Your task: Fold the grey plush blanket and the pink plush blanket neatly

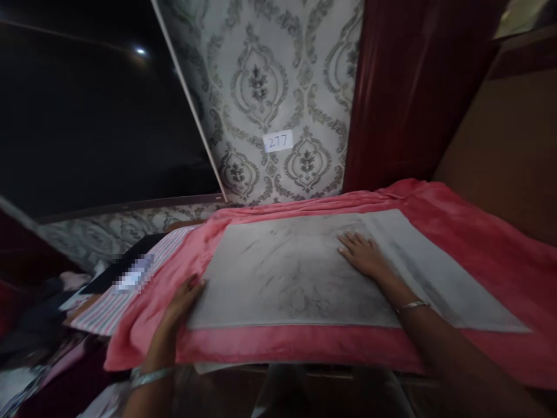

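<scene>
The grey-white sheet [289, 273] is spread over the pink blanket [287, 343], its left edge flanked by the left hand [183, 301], of which it cannot be told whether anything is gripped, while its upper surface, right of centre, is covered by the flattened, open right hand [364, 255].

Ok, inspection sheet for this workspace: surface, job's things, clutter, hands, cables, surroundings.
Surface: pink blanket, wrinkled at the back.
Job's things: grey sheet with dark markings, lying on the blanket; material unclear.
Clutter: striped cloth and piled fabric, left.
Hands: left hand at the sheet's left edge, grip unclear; right hand spread flat on the sheet.
Cables: nothing seen.
Surroundings: dark screen, patterned wallpaper, card reading 277.
</scene>
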`<move>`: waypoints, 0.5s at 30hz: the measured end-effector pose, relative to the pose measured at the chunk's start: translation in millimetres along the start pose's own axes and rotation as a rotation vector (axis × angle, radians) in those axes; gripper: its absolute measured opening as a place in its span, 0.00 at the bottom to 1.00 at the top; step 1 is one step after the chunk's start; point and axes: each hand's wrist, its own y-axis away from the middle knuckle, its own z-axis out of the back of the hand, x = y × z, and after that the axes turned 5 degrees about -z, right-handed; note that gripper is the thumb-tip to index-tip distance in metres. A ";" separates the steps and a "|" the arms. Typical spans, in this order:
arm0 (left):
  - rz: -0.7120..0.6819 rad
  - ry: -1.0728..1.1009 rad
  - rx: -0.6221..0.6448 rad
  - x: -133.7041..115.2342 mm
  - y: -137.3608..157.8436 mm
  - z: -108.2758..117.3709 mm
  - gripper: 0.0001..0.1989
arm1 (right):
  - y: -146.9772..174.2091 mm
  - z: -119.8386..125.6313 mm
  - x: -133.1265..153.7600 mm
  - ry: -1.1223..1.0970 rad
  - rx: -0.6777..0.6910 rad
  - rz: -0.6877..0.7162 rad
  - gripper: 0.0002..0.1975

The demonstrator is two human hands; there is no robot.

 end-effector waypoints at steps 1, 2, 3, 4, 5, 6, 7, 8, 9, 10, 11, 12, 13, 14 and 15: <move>0.022 0.054 -0.001 0.6 -4.3 1.1 0.30 | 0.1 2.0 0.6 -0.002 0.003 0.001 0.30; 0.038 0.092 0.001 1.2 -8.1 2.0 0.28 | 0.1 3.7 0.9 -0.006 0.005 0.003 0.30; 0.053 0.113 0.006 1.6 -11.0 2.7 0.25 | 0.1 5.0 1.0 -0.011 0.005 0.005 0.30; 0.063 0.124 0.006 1.6 -13.1 3.2 0.22 | 0.0 6.1 1.1 -0.016 0.006 0.008 0.30; 0.073 0.132 0.002 1.3 -14.4 3.6 0.20 | 0.0 7.0 1.2 -0.020 0.008 0.008 0.30; 0.081 0.144 0.006 0.6 -14.8 3.7 0.18 | 0.0 7.9 1.3 -0.024 0.011 0.005 0.30; 0.086 0.165 0.021 -0.5 -14.6 3.7 0.17 | -0.1 8.8 1.5 -0.027 0.015 0.000 0.30; 0.100 0.194 0.049 -1.9 -14.1 3.5 0.16 | -0.1 9.9 1.7 -0.030 0.021 -0.006 0.30; 0.121 0.226 0.085 -3.5 -13.3 3.2 0.16 | -0.1 11.1 1.9 -0.035 0.029 -0.010 0.30; 0.143 0.253 0.114 -5.3 -12.6 2.8 0.15 | 0.0 12.5 2.0 -0.041 0.037 -0.010 0.31; 0.168 0.267 0.129 -7.0 -12.0 2.3 0.15 | 0.2 13.8 2.1 -0.048 0.043 -0.006 0.31; 0.186 0.267 0.129 -8.7 -11.7 1.6 0.15 | 0.4 15.0 2.0 -0.053 0.047 0.000 0.31; 0.199 0.257 0.121 -10.2 -11.4 0.9 0.15 | 0.7 15.9 1.9 -0.057 0.050 0.006 0.31; 0.204 0.242 0.117 -11.4 -11.1 -0.1 0.15 | 0.9 16.5 1.8 -0.060 0.051 0.009 0.31; 0.200 0.226 0.116 -12.5 -10.6 -1.3 0.15 | 0.9 16.7 1.8 -0.063 0.052 0.009 0.31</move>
